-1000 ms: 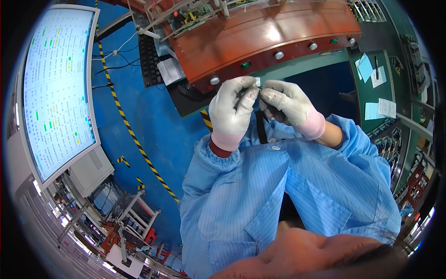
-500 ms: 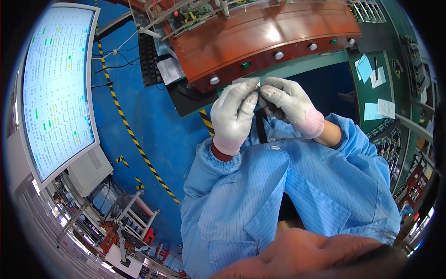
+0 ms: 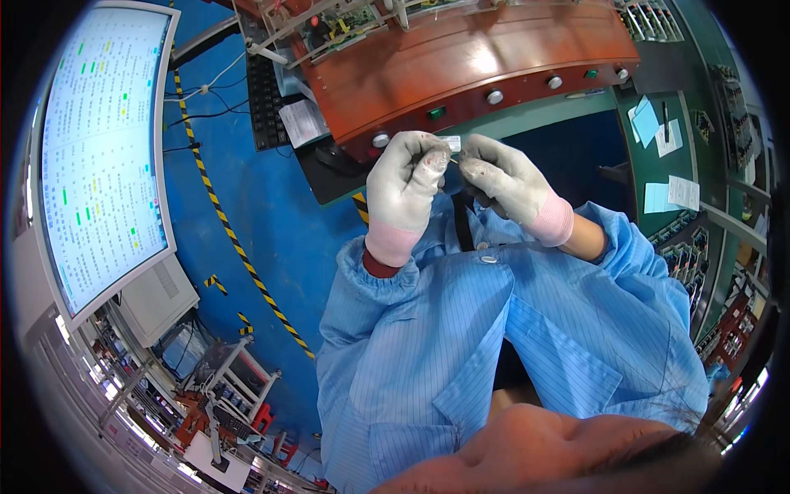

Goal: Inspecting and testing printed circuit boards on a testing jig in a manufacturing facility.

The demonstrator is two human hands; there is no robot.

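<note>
My left hand (image 3: 405, 183), in a pale glove with a pink cuff, is closed in a pinch, its fingertips pointing right. Facing it is my right hand (image 3: 512, 179), gloved alike, with thumb and fingers pressed together. A small white printed piece (image 3: 450, 143) shows between the two hands, right by the left fingertips; whether it is gripped or lies behind them I cannot tell. A tiny yellowish sliver (image 3: 453, 161) shows in the gap between the fingertips. What each pinch holds is mostly hidden by the fingers.
Beyond my hands stands a red-brown machine housing (image 3: 461, 78) with knobs and green switches. A keyboard (image 3: 265, 103), a mouse (image 3: 339, 161) and a paper slip (image 3: 303, 123) are to its left. A monitor (image 3: 103, 156) stands far left. Blue and white papers (image 3: 646, 123) lie on the right.
My left hand has shifted a little left and turned, widening the gap between the hands. The white printed piece now shows more plainly. My right hand has barely moved.
</note>
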